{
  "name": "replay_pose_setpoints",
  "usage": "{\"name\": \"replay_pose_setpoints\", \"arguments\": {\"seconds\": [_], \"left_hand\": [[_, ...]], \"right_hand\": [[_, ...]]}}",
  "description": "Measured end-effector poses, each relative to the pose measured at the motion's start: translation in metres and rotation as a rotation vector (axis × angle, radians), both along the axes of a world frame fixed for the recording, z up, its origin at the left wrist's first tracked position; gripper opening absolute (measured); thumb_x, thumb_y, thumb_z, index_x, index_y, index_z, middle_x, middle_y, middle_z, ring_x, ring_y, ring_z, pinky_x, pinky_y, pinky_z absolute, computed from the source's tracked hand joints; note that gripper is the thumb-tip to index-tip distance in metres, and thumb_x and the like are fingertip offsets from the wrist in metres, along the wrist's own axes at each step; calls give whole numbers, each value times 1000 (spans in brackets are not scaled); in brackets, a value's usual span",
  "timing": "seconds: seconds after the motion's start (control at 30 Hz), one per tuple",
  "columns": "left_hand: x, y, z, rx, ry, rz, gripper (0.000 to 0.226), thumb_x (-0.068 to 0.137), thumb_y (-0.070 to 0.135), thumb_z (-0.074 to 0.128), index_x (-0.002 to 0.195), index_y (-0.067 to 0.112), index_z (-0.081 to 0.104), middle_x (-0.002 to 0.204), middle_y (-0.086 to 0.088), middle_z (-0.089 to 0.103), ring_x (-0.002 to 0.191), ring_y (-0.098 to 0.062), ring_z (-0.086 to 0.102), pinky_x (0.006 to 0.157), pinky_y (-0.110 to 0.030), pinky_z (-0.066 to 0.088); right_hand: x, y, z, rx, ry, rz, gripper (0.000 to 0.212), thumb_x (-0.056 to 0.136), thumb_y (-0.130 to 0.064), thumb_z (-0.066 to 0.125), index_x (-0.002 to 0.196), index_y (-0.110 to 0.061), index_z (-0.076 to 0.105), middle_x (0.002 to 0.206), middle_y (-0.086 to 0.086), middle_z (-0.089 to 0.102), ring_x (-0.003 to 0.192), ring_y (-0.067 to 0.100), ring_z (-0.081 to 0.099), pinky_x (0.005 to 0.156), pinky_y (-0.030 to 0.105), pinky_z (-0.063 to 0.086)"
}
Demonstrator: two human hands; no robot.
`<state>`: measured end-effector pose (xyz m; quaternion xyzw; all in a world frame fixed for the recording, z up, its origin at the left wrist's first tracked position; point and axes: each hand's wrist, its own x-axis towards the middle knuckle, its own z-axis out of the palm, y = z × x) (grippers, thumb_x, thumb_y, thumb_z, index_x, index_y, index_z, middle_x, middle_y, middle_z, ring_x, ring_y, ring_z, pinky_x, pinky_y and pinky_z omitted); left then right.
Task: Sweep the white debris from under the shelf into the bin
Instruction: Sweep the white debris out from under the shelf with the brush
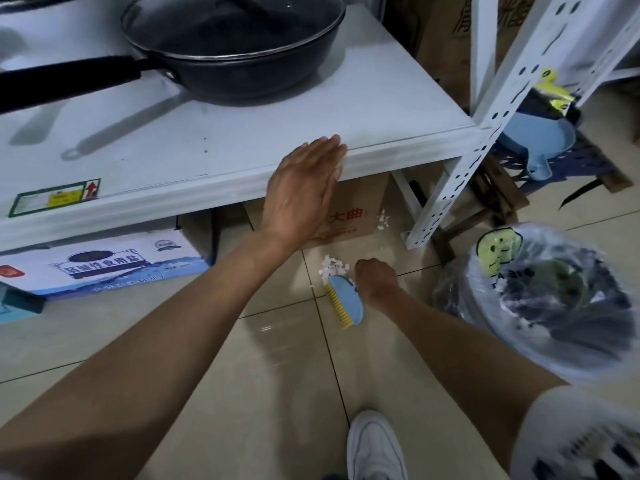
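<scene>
A small pile of white debris (331,268) lies on the tiled floor just in front of the white shelf (214,168). A few more white bits (381,220) sit further back beside a cardboard box (356,206) under the shelf. My right hand (375,280) is shut on a blue hand brush (344,301) with yellow bristles, its head against the near side of the pile. My left hand (304,188) rests flat with fingers together on the shelf's front edge. The bin (554,299), lined with a clear plastic bag, stands on the floor to the right.
A black lidded pan (235,46) sits on the shelf. Boxes (104,265) are stored under it at left. A blue dustpan (540,140) lies behind the slotted shelf post (485,140). My white shoe (374,445) is at the bottom.
</scene>
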<state>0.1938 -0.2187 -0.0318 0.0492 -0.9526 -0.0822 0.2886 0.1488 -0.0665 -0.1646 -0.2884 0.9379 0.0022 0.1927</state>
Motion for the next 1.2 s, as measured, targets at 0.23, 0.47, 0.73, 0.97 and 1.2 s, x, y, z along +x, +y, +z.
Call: {"name": "replay_pose_setpoints", "arguments": {"seconds": [0.23,0.47,0.73,0.97,1.2], "left_hand": [[-8,6,-13,2,177,35,34,101,22,42,129,15,62,135,-2,61,129,-17,55,112,-31,37],[-12,0,-22,-10,294,-11,32,100,21,46,126,14,65,133,-2,63,126,-17,57,109,-31,39],[-16,1,-27,-6,330,-3,32,99,19,46,125,14,65,132,-1,63,127,-17,57,108,-32,40],[-16,2,-26,-3,335,5,32,100,19,46,124,14,66,132,-1,64,126,-16,57,107,-32,41],[-13,2,-25,-17,283,-8,35,101,22,42,128,15,63,136,-2,61,129,-17,55,109,-32,38]], "right_hand": [[-6,-18,10,-198,-78,-215,29,85,-8,63,114,-3,56,121,15,63,114,30,60,93,34,49],[-6,-64,-10,-346,-139,-343,25,90,-9,57,114,-5,58,124,14,62,117,28,59,96,34,48],[-36,-14,-23,-325,-158,-647,32,82,-11,70,110,-4,58,116,15,67,110,30,64,88,35,54],[-28,16,-25,-446,-374,-842,31,71,-12,80,88,-2,56,87,15,76,80,23,75,73,32,61],[-26,17,-12,-584,-394,-1053,20,82,-7,67,78,-8,48,101,23,71,77,35,74,71,43,62]]}}
